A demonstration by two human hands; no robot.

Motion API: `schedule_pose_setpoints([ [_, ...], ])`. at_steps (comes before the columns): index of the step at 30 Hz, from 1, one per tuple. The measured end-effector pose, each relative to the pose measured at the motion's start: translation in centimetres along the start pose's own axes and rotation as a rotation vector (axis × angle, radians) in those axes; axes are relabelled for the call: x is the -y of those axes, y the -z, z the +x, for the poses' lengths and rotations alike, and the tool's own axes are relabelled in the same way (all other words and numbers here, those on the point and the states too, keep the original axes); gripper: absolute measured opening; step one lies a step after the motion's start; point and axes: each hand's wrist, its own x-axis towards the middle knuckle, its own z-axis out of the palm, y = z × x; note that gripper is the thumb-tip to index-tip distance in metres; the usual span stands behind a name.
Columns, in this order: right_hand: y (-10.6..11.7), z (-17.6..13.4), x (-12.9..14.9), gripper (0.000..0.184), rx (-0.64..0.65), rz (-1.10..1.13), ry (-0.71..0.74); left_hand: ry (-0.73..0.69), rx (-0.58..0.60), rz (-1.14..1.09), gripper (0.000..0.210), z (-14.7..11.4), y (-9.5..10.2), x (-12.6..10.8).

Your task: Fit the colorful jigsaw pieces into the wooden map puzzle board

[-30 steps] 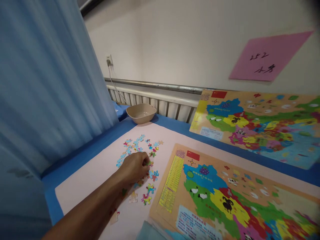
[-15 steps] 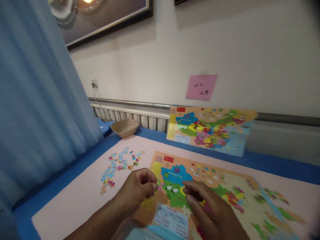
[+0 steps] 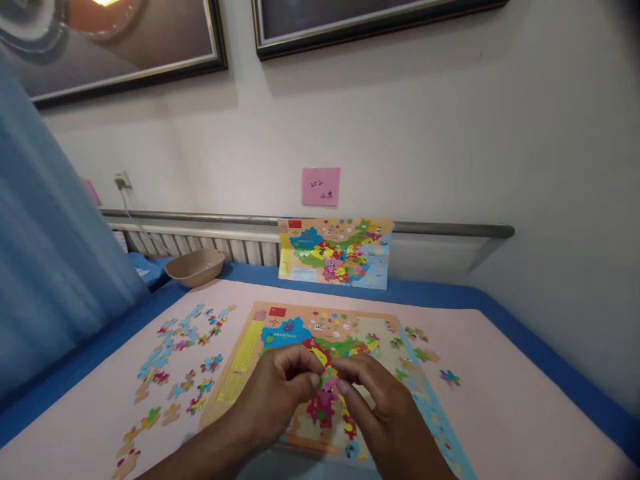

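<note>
We are pinching a small puzzle piece between both hands, right over the middle of the puzzle board. Our left hand is closing on it from nine o'clock, our right hand from three o'clock, fingertips almost meeting, both equally near. Loose pieces are lying at ten o'clock; a reference map is leaning at twelve o'clock.

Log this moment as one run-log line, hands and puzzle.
left hand: pinching small piece | right hand: fingertips at same piece | both over map puzzle board | loose pieces left of board | bowl far left
</note>
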Motion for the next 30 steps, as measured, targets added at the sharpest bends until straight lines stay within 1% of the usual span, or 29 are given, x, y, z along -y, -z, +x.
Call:
schedule_pose_setpoints([
  [4,0.7,-1.0,-1.1,0.021,-0.053,0.061,-0.014,0.021,0.03,0.014,0.025,0.9,-1.6,0.9],
  [10,0.6,-1.4,-2.7,0.022,-0.094,0.083,-0.038,0.044,0.054,-0.016,0.021,2.0,-2.8,2.7],
  [16,-0.2,-1.7,-4.1,0.023,-0.086,0.099,-0.068,0.08,0.006,-0.017,0.021,2.7,-3.3,4.5],
  [19,-0.5,-1.8,-4.5,0.023,-0.06,0.108,-0.088,0.091,-0.012,-0.052,0.022,2.8,-3.2,5.8],
  [21,-0.6,-1.7,-4.6,0.023,-0.047,0.105,-0.104,0.088,-0.001,-0.058,0.019,2.8,-3.0,6.5],
  [23,-0.5,-1.6,-4.6,0.024,-0.039,0.095,-0.119,0.09,0.01,-0.045,0.017,2.8,-2.8,6.7],
  [26,-0.4,-1.4,-4.4,0.024,-0.028,0.07,-0.124,0.092,0.009,-0.011,0.018,3.0,-2.9,6.3],
  [30,-0.4,-2.1,-4.7,0.024,-0.017,-0.008,-0.081,0.085,-0.014,-0.038,0.017,2.5,-3.0,5.7],
])
